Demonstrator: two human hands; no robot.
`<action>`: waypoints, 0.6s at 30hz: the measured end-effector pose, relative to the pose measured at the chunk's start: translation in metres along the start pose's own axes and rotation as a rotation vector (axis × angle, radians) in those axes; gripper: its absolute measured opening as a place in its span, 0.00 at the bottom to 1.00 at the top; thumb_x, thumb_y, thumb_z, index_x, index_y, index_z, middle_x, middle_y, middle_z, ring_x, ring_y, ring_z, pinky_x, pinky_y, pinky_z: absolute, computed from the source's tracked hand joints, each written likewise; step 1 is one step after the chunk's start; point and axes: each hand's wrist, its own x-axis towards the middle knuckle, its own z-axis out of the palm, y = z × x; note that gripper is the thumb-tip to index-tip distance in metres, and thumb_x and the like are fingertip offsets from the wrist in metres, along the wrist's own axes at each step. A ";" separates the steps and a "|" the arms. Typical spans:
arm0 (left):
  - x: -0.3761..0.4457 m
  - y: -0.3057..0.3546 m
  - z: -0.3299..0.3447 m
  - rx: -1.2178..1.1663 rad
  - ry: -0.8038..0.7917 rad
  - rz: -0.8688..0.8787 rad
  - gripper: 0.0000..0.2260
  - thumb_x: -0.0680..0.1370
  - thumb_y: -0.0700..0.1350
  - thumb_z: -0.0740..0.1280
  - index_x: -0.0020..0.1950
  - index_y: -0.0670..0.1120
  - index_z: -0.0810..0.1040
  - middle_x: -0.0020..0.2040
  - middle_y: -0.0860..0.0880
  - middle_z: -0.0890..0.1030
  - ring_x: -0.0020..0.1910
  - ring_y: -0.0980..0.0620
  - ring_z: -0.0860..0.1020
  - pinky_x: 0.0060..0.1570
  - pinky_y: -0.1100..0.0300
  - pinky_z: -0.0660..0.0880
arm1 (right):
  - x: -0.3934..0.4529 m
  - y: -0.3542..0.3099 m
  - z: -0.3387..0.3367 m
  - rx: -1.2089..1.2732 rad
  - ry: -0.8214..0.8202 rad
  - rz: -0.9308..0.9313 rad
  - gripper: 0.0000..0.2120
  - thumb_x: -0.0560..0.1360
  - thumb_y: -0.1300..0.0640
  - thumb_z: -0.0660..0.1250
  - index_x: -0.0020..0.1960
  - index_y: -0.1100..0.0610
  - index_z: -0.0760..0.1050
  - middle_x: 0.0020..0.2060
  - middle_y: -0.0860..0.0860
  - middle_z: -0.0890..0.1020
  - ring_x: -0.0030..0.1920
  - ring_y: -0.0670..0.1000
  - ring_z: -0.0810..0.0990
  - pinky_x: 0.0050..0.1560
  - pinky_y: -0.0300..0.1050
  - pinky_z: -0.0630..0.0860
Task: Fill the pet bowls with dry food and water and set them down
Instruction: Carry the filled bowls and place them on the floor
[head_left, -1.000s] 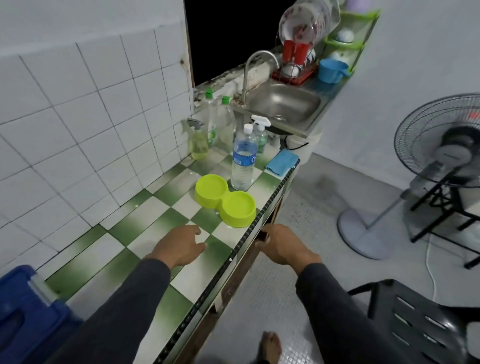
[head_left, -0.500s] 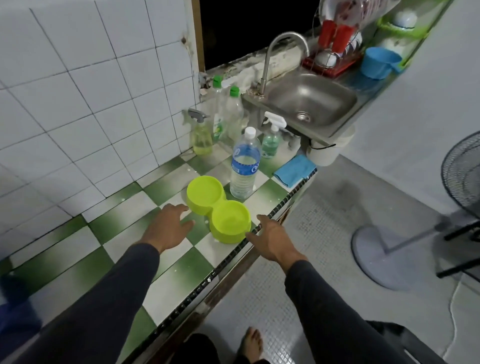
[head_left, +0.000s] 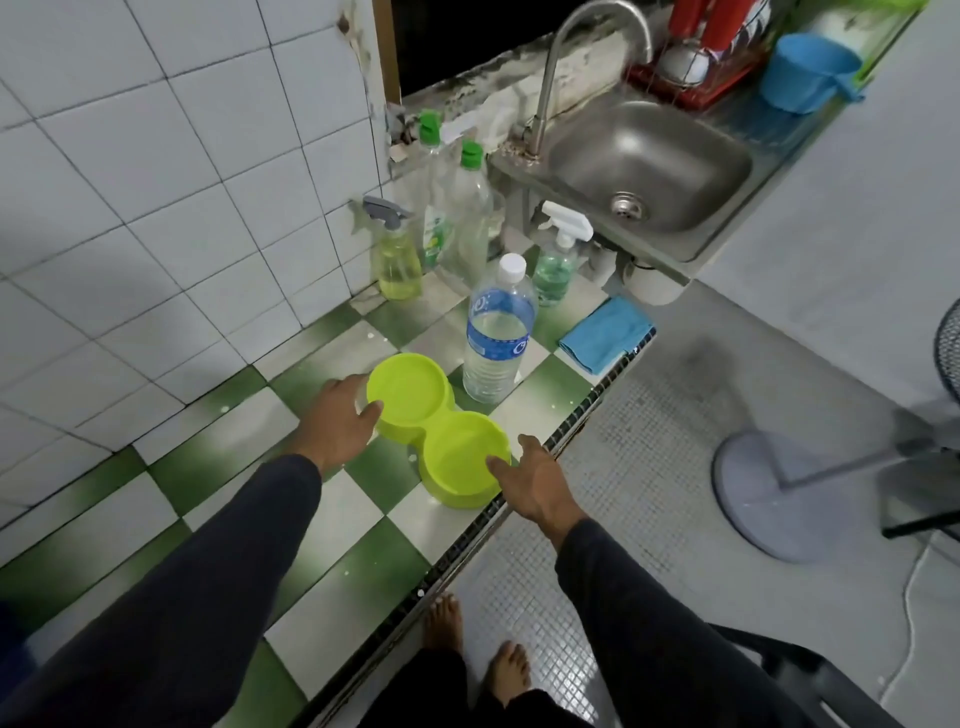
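Both of your hands have closed in since half a second ago and now sit at the double pet bowl (head_left: 439, 427), where before they were short of it. Your left hand (head_left: 340, 422) is at the far cup's left rim, thumb lying against the rim edge, fingers reaching round the outer wall; whether they grip firmly cannot be told. Your right hand (head_left: 535, 480) is at the near cup's right side, thumb tip resting on the rim, fingers curved along the outer wall at the counter edge. The bowl, lime green, two joined cups, both showing no food or water, stands flat on the green-and-white checked counter (head_left: 208, 467) between your hands, its near cup close to the front edge. A capped water bottle (head_left: 497, 338), partly full, stands upright just behind the bowl. Behind that stand a yellow spray bottle (head_left: 397, 262), two green-capped bottles (head_left: 452, 208) and a green spray bottle (head_left: 556, 260). A folded blue cloth (head_left: 605, 335) lies at the counter's edge, near the steel sink (head_left: 649, 166).
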 end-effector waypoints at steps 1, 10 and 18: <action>0.009 -0.002 0.001 0.003 -0.019 -0.002 0.23 0.83 0.49 0.66 0.77 0.43 0.70 0.70 0.38 0.75 0.69 0.38 0.73 0.70 0.49 0.68 | 0.004 -0.001 0.002 0.027 0.003 0.022 0.35 0.80 0.45 0.67 0.78 0.62 0.59 0.73 0.63 0.70 0.70 0.62 0.72 0.69 0.53 0.71; 0.068 -0.015 0.004 -0.038 -0.070 -0.023 0.21 0.85 0.45 0.62 0.78 0.42 0.68 0.74 0.36 0.71 0.71 0.37 0.73 0.72 0.46 0.68 | 0.026 0.000 0.020 0.229 0.009 0.205 0.31 0.80 0.47 0.65 0.76 0.62 0.62 0.70 0.62 0.72 0.65 0.63 0.75 0.65 0.63 0.75; 0.091 -0.024 0.010 -0.099 -0.090 -0.017 0.20 0.85 0.42 0.60 0.79 0.42 0.67 0.76 0.39 0.71 0.73 0.40 0.72 0.73 0.47 0.67 | 0.030 0.001 0.031 0.230 0.011 0.273 0.29 0.81 0.48 0.63 0.75 0.63 0.64 0.68 0.61 0.73 0.63 0.62 0.76 0.62 0.63 0.77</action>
